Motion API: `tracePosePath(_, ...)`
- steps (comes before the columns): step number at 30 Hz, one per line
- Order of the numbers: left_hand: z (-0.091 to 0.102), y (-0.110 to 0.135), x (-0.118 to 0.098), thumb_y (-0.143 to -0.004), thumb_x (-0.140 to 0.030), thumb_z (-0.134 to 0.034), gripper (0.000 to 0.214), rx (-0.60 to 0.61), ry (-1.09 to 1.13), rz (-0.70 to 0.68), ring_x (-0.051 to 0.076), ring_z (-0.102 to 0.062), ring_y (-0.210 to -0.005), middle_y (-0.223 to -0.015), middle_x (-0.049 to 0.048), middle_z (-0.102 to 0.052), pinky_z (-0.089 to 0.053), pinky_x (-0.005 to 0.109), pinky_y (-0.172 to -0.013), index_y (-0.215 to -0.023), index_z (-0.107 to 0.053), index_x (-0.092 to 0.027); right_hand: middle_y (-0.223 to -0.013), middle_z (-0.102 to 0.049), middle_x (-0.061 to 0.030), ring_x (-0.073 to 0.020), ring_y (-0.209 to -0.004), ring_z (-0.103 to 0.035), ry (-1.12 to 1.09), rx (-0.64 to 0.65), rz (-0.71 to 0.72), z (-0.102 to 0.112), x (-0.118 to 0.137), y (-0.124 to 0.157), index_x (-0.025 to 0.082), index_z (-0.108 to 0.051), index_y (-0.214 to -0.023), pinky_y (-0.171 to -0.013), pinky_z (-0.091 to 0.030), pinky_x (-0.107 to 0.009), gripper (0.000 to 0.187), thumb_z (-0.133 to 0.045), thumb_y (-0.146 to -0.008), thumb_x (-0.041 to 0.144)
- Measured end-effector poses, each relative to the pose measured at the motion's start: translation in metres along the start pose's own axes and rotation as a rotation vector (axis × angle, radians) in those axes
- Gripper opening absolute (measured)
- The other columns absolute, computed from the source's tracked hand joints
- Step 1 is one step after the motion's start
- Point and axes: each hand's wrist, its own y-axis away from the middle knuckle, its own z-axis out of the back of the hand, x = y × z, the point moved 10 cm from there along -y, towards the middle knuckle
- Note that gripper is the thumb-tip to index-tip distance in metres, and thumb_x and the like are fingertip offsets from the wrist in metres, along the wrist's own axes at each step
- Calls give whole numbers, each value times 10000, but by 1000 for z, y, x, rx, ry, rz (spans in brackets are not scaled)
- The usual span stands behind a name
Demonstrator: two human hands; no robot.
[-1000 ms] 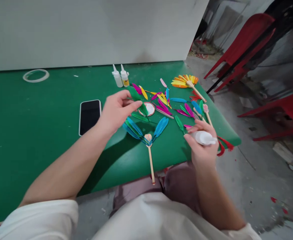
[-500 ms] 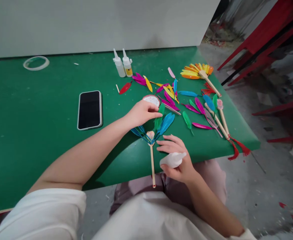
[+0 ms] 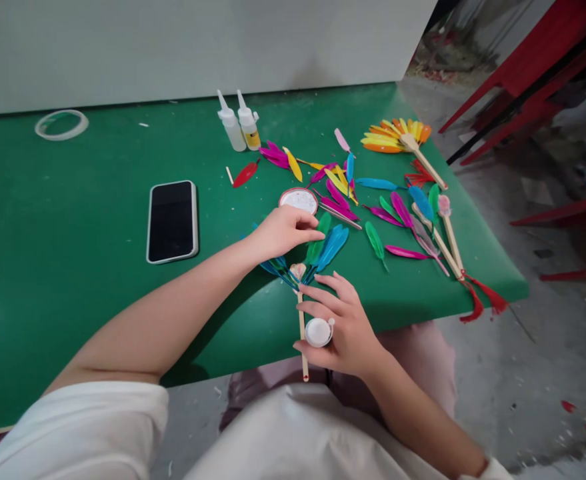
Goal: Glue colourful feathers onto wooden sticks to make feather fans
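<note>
In the head view a feather fan lies at the table's front edge, its wooden stick handle (image 3: 302, 333) pointing toward me. Blue feathers (image 3: 333, 247) spread from both sides of the handle's heart-shaped top (image 3: 297, 272). Between them stands a green feather (image 3: 317, 241), pinched at its upper part by my left hand (image 3: 285, 232). My right hand (image 3: 345, 327) holds a small white squeeze bottle (image 3: 318, 332), seen end-on, between thumb and fingers. Its other fingers are spread and reach to the handle near the feather bases, though I cannot tell if they touch it.
A phone (image 3: 173, 221) lies on the left, with a tape roll (image 3: 61, 125) farther back. Two white bottles (image 3: 232, 130) stand behind loose feathers (image 3: 337, 193) and a round white-topped dish (image 3: 299, 200). A yellow-orange fan (image 3: 393, 138) and tasselled sticks (image 3: 450, 233) lie right.
My right hand has moved left to the fan's handle and turned the bottle, so it now shows end-on. My left hand stays at the green feather.
</note>
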Motion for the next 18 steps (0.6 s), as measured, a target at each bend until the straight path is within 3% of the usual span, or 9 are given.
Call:
tracePosePath(10, -2, 2, 2, -669, -382, -678, 342, -15, 17, -6, 127, -545, -650, -701, 17, -642, -423, 251, -633, -882, -671, -114, -1144, -636, -50, -287, -1159, -467, 22, -4, -29, -1, 0, -2, 210, -614, -954, -1032, -302, -522, 350, -592, -723, 471)
tracePosePath(14, -8, 3, 1, -707, -286, -656, 449, 33, 47, -21, 119, -568, -651, -715, 3, -645, -447, 256, -675, -1129, -594, -145, -1151, -632, -49, -276, -1159, -462, 29, 5, -20, -2, 0, -1, 207, -614, -953, -1038, -299, -507, 348, -590, -731, 473)
tracePosePath(18, -10, 4, -2, -712, -194, -645, 539, 48, 43, -39, 102, -561, -627, -673, -22, -622, -435, 229, -650, -1233, -509, -173, -1154, -630, -40, -273, -1159, -452, 45, 5, -16, -2, 0, -1, 200, -621, -938, -1041, -294, -488, 342, -580, -742, 477)
